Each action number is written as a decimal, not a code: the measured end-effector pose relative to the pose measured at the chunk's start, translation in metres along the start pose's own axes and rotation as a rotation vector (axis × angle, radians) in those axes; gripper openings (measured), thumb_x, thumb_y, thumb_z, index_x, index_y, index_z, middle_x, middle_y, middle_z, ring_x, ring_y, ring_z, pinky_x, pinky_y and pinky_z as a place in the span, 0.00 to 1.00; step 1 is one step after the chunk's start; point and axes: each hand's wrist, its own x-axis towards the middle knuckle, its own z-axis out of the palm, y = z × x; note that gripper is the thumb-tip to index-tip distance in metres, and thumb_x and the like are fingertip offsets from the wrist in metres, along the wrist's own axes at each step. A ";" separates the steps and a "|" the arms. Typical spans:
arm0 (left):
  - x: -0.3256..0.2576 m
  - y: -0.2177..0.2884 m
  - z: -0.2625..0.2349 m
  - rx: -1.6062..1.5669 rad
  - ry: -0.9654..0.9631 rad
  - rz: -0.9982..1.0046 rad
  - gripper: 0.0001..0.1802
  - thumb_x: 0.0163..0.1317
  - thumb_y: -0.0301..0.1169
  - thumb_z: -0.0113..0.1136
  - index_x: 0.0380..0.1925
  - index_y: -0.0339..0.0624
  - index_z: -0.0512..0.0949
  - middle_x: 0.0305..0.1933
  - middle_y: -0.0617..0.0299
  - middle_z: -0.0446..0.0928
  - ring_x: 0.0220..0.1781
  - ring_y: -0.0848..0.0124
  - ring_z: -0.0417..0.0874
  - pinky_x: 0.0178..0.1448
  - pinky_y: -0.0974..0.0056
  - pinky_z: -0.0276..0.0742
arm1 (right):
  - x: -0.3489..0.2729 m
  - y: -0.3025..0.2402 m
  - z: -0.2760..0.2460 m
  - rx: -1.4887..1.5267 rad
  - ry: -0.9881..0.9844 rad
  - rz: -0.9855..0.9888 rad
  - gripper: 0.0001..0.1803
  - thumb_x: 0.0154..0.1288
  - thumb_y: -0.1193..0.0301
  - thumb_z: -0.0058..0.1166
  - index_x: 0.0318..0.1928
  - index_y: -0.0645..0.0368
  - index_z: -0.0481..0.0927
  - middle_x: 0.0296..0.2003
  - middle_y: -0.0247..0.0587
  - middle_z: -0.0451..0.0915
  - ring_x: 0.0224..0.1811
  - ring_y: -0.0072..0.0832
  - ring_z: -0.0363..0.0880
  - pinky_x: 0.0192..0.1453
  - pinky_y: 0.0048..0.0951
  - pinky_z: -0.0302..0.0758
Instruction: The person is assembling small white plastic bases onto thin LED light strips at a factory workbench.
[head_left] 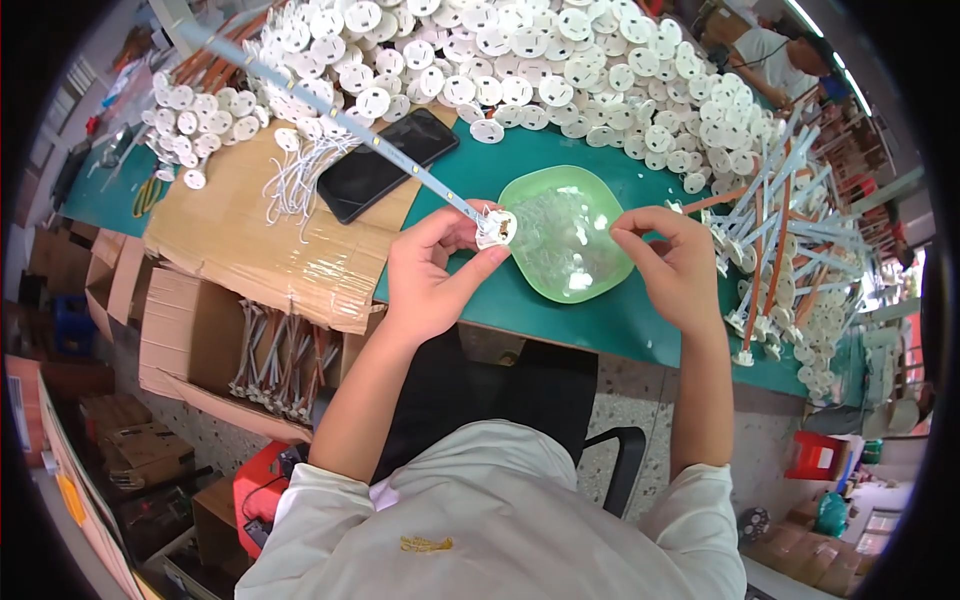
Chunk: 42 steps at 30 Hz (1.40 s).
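- Plastic dominates: one shallow translucent green dish (600, 275), rounded-square and glossy, sits on the teal table (640, 325), holding a heap of small clear pieces too fine to count.
- One small white round cap (497, 229) hangs at the dish's left rim, with a brownish centre; one long pale strip (330, 118) dotted with yellow squares runs from it up and away to the far left.
- One left hand (430, 270) is closed on the cap, thumb below and fingertips above pinching it at the dish's left edge.
- One right hand (675, 262) hovers over the dish's right rim, thumb and forefinger drawn together; whether they pinch anything I cannot tell.
- Beyond the dish lies a heap of flat white discs (520, 60), far too many to count.
- Left of the dish, one black glossy phone (388, 163) rests partly on one sheet of brown cardboard (250, 240).
- Right of the dish, a stack of finished strips (790, 230), bluish and orange, with white ends, uncountable.
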 end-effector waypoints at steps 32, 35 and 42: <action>-0.121 0.069 0.081 -0.558 -0.023 -0.178 0.19 0.64 0.24 0.59 0.54 0.36 0.69 0.58 0.41 0.75 0.62 0.51 0.76 0.67 0.47 0.70 | -0.148 -0.061 0.061 0.217 0.474 -0.413 0.07 0.53 0.89 0.56 0.34 0.69 0.77 0.28 0.44 0.81 0.23 0.28 0.74 0.26 0.24 0.68; -0.119 0.068 0.082 -0.557 -0.023 -0.207 0.18 0.63 0.23 0.60 0.53 0.37 0.69 0.58 0.41 0.75 0.63 0.50 0.75 0.67 0.46 0.70 | -0.146 -0.058 0.065 0.235 0.443 -0.407 0.07 0.52 0.89 0.57 0.32 0.68 0.77 0.27 0.43 0.80 0.23 0.29 0.75 0.26 0.24 0.69; -0.122 0.056 0.071 -0.383 -0.116 -0.117 0.19 0.63 0.28 0.61 0.52 0.36 0.70 0.59 0.39 0.74 0.63 0.48 0.75 0.69 0.44 0.67 | -0.146 -0.058 0.071 0.145 0.492 -0.442 0.08 0.49 0.87 0.59 0.32 0.68 0.80 0.25 0.44 0.78 0.22 0.35 0.76 0.24 0.27 0.72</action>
